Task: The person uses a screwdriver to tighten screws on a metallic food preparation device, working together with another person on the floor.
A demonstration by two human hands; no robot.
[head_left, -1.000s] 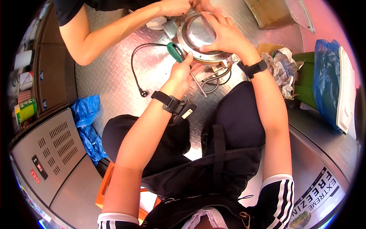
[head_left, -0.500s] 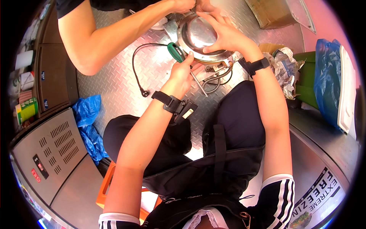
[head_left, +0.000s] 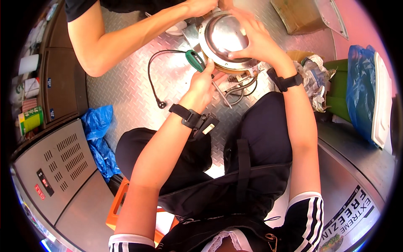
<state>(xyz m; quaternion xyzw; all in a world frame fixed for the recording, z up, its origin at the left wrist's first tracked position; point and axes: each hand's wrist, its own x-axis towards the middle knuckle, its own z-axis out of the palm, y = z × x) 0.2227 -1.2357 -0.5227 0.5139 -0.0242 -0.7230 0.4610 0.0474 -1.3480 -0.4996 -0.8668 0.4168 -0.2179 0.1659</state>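
Note:
A round appliance with a shiny domed metal body [head_left: 224, 35] and a wide rim is over the patterned metal floor; whether it rests there I cannot tell. My right hand [head_left: 260, 46] grips its right side, thumb on the dome and fingers reaching round the far side. At the near rim, my left hand [head_left: 203, 84] is closed on a screwdriver with a green handle [head_left: 195, 61], its shaft pointing down and right. Some left fingers lie beneath the rim. Bent metal tubes and cables [head_left: 241, 90] show under the appliance. Another person's hand [head_left: 203, 6] works at its far edge.
A black cord ending in a plug [head_left: 161, 104] curls on the floor. Blue plastic bags [head_left: 98, 134] lie at left beside a steel cabinet [head_left: 63, 168]. To the right are crumpled paper [head_left: 315, 80], a green bin [head_left: 339, 84] and a cardboard box [head_left: 298, 17].
The domed appliance and my right hand have shifted slightly to the right. My left hand keeps its hold on the screwdriver.

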